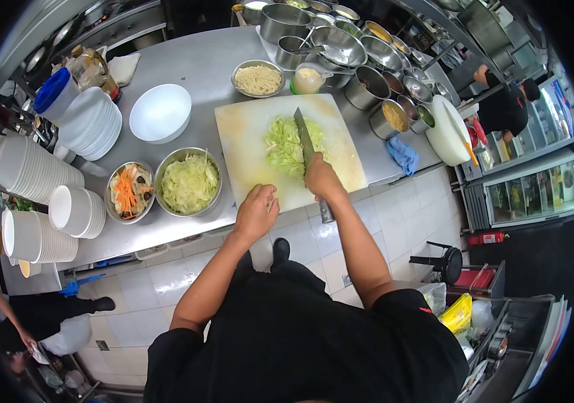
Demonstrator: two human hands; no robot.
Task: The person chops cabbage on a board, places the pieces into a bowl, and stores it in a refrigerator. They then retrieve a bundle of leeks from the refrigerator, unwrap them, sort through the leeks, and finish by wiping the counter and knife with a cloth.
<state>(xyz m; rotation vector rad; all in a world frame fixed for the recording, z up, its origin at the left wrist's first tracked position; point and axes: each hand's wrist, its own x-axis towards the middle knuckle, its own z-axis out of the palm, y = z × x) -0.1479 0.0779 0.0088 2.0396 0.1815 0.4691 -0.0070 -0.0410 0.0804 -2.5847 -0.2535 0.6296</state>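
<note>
My right hand is closed around the handle of a kitchen knife, whose blade points away from me across a pile of shredded cabbage. The pile lies on a white cutting board with yellowish stains. At the board's front left edge is my left hand, with loosely bent fingers and nothing in them. Left of the board stands a metal bowl full of shredded cabbage. Beside it, a smaller metal bowl holds carrot strips and other cut vegetables.
A white bowl and stacked white containers stand at the left. Behind the board are a bowl of noodles and several metal pots. A blue cloth lies at right. Other people stand at both sides.
</note>
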